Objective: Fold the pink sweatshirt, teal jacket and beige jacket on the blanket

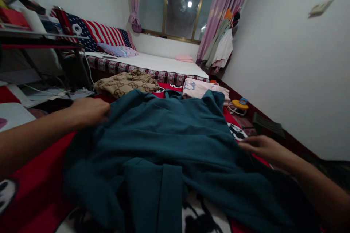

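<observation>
A dark teal shirt [169,127] lies spread and wrinkled across a red bedcover, its far corners pointing away from me. A folded flap [153,193] of the same cloth hangs toward me at the front. My left hand [91,112] is closed on the shirt's left edge, slightly blurred, and the cloth below it droops. On the right, my right hand [258,143] pinches the shirt's right edge between thumb and fingers. The fingertips of both hands are partly hidden in the cloth.
Beyond the shirt lie a brown patterned garment [127,83] and a folded pale pink garment [195,88]. The red bedcover [41,167] has black-and-white prints. A desk [41,40] stands left, a yellow stool [240,105] right. A second bed [164,60] lies under the window.
</observation>
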`<state>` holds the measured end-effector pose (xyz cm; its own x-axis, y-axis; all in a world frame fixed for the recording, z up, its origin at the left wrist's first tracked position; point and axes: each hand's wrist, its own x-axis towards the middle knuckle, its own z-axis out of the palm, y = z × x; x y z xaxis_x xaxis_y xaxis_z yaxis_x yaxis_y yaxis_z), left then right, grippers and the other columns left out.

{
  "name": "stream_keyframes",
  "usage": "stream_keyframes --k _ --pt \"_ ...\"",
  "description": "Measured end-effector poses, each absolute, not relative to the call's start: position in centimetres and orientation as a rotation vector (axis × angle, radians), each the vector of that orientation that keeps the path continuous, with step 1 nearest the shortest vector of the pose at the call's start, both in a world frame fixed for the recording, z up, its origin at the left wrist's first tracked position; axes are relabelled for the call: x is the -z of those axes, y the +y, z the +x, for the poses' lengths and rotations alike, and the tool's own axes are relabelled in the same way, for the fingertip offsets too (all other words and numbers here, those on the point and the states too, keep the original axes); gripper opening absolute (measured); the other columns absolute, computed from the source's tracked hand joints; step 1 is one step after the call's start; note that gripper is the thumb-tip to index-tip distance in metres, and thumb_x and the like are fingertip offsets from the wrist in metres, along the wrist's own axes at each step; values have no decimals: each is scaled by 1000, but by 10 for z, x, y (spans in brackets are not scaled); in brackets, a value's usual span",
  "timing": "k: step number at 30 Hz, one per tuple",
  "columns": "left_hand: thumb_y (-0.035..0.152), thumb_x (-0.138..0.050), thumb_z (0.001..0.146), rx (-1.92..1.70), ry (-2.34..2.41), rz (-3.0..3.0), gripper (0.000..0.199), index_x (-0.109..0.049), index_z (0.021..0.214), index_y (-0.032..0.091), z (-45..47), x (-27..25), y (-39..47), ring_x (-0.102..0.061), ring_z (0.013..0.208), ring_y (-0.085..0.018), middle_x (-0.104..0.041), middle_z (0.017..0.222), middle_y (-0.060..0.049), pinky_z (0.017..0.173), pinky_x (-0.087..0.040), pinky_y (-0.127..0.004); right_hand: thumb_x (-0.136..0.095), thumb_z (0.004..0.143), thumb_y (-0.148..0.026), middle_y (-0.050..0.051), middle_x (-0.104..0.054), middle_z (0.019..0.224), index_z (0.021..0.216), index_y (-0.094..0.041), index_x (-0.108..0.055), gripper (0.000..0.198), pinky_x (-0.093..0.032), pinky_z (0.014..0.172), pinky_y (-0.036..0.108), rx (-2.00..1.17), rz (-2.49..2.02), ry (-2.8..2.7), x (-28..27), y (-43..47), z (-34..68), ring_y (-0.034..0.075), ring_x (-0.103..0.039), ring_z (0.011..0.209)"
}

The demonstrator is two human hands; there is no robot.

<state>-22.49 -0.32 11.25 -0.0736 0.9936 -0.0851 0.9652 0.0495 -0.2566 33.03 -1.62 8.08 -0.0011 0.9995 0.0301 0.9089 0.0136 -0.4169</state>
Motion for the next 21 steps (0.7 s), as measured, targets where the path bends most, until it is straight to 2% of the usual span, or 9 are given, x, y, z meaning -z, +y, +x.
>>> stream_keyframes --k 2,4,6,9,12,14,17,19,21 --pt "36 -59 81 -125 -2033 -2164 25 -75 97 25 -187 -110 15 -64 98 -32 -71 105 -10 79 -49 -38 -60 77 -54 11 -74 76 78 -17 -72 39 -53 56 30 -664 -1934 -1737 -84 10 324 24 -70 69" --pt "41 -55 86 92 -1914 -2387 33 -73 109 26 -149 -96 34 -63 105 -30 -68 114 -10 87 -48 -35 -61 79 -46 11 -71 69 75 -14 -68 33 -51 52 27 -770 -1959 -1524 -79 34 313 20 -68 62" --pt "47 -50 89 249 -1774 -2612 45 -64 126 26 -115 -74 51 -59 114 -29 -58 132 -11 96 -45 -36 -64 79 -40 9 -68 62 70 -14 -66 27 -50 50 27 -798 -1984 -1410 -69 51 301 19 -65 56" --pt "54 -46 90 307 -1827 -2570 59 -50 141 25 -81 -36 69 -46 130 -34 -43 146 -17 107 -35 -46 -65 78 -39 8 -68 61 69 -16 -67 25 -52 54 29 -796 -1977 -1385 -55 66 285 21 -66 59" --pt "56 -39 93 417 -1877 -2448 58 -45 144 30 -69 -8 75 -31 141 -35 -35 152 -16 113 -21 -54 -67 76 -39 9 -72 72 76 -15 -70 24 -55 64 32 -745 -1934 -1414 -51 75 276 24 -70 71" --pt "57 -38 93 471 -1881 -2436 57 -45 143 31 -68 0 77 -29 142 -35 -34 153 -14 114 -18 -55 -67 76 -36 12 -74 88 89 -13 -70 27 -55 74 34 -579 -1881 -1430 -53 79 267 26 -70 83" --pt "57 -38 93 486 -1875 -2445 57 -45 143 31 -70 2 77 -30 141 -35 -34 153 -15 114 -18 -54 -59 82 -32 13 -70 111 114 -14 -64 38 -50 88 37 -49 -1728 -1533 -58 75 242 27 -65 101" --pt "57 -39 93 485 -1878 -2429 57 -45 144 32 -71 1 77 -31 141 -34 -35 153 -15 115 -18 -53 -57 84 -32 11 -67 117 120 -18 -63 39 -48 87 34 142 -1586 -1886 -59 67 217 25 -64 102" --pt "57 -39 93 487 -1885 -2406 56 -44 144 33 -70 1 77 -32 141 -34 -35 152 -14 115 -19 -52 -61 83 -39 9 -66 116 115 -22 -67 36 -48 80 29 78 -1460 -2362 -59 58 193 23 -65 97"
